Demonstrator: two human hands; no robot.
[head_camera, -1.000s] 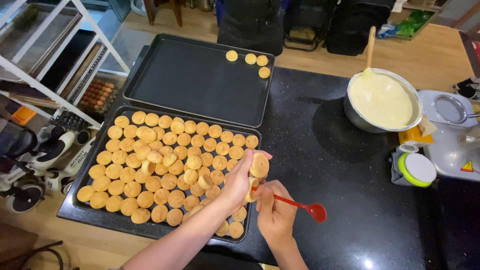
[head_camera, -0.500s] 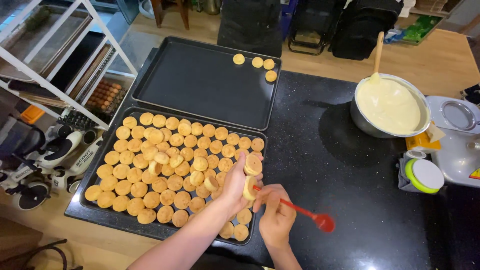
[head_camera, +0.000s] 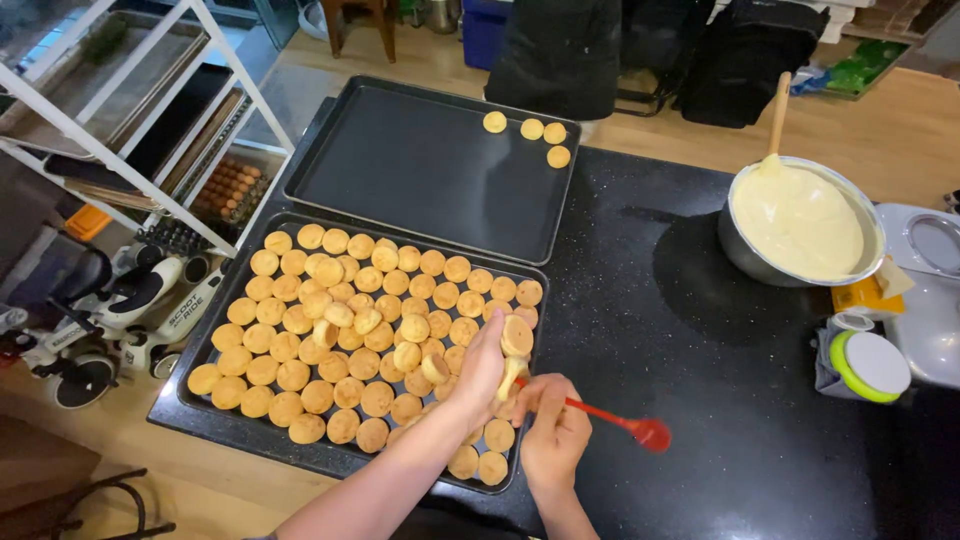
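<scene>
My left hand (head_camera: 478, 368) holds a small round golden pastry shell (head_camera: 516, 337) upright over the near tray's right end. My right hand (head_camera: 553, 435) grips a red spoon (head_camera: 628, 424) by its handle, with the handle tip at the shell and pale cream running down from it. The spoon's bowl points right over the black counter. The near black tray (head_camera: 230, 427) is packed with several round golden shells. The far black tray (head_camera: 420, 170) carries only a few shells (head_camera: 530, 130) at its top right corner.
A metal bowl (head_camera: 745, 250) of pale yellow cream with a wooden spoon (head_camera: 778, 115) stands at the right on the black counter (head_camera: 690, 340). A green-rimmed lid (head_camera: 872, 365) and white appliance (head_camera: 925, 290) sit at the far right. A white rack (head_camera: 150, 120) and egg carton (head_camera: 228, 185) stand left.
My hands have stayed over the near tray's right end, the shell now raised a little and cream showing at the spoon's handle tip. The view has shifted slightly.
</scene>
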